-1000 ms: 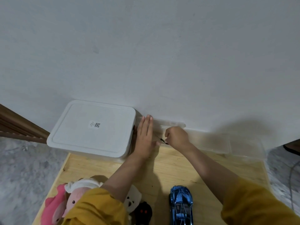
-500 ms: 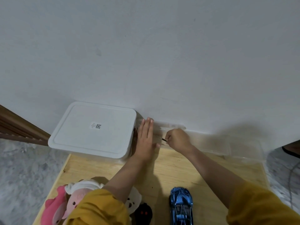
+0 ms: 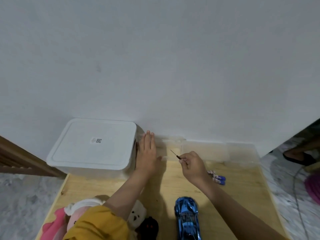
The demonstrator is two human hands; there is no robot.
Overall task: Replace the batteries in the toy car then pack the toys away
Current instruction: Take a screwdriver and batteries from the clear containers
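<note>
Between my two hands, on the wooden table [image 3: 107, 186], sits a small clear organiser box [image 3: 173, 146] pushed up against the wall. My left hand [image 3: 147, 153] lies flat on its near-left part, fingers straight and held together, thumb out to the side. My right hand [image 3: 192, 164] is lifted clear of it, pinching a thin screwdriver [image 3: 176, 155] between thumb and fingertips, tip pointing up and away from me.

Close to my chest, just inside my right forearm, the blue toy car [image 3: 187, 217] rests on its wheels, nose away from me. Its battery hatch isn't in sight, so I judge the swap hasn't begun. Just past my right wrist lie the batteries [image 3: 217, 177], loose on the wood. Under my left elbow are the plush toys [image 3: 83, 215], and outside my left hand stands the white lidded bin [image 3: 93, 146].

Risks as I see them: the screwdriver is slim and held only at the fingertips, so a careless swing back toward the car could drop it or scratch the shiny body. My right forearm crosses close by the batteries; brushing them could send them rolling off the table's right edge. The clear box is light and hard to see, and lifting my left hand abruptly could drag it.
</note>
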